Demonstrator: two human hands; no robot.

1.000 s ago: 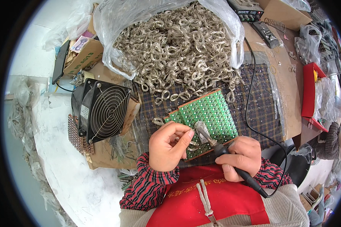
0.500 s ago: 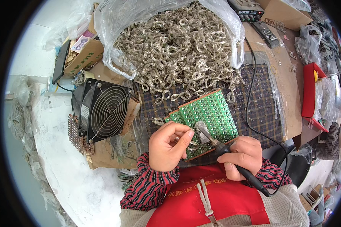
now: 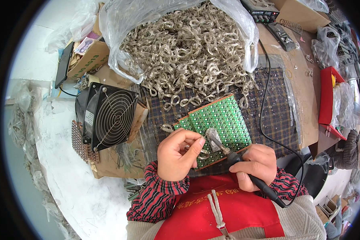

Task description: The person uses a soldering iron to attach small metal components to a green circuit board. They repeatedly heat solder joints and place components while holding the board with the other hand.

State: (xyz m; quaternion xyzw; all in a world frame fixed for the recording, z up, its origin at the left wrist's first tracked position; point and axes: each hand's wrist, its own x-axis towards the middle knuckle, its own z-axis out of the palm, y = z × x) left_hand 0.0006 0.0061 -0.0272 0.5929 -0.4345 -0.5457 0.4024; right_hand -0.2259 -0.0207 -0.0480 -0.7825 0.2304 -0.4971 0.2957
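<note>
A green circuit board panel with rows of small parts lies on a dark plaid cloth in front of me. My right hand grips the black handle of a soldering iron, its metal tip pointing up and left over the board. At that tip sits a small greyish lump, whose exact nature I cannot tell. My left hand pinches a thin coiled wire between thumb and forefinger, close to the tip. Part of the coil is hidden by the fingers.
Beyond the board, a clear plastic bag spills a heap of coiled wires. A black fan stands at the left. The iron's cord runs along the right. Farther right are a red box and, behind, a black control unit.
</note>
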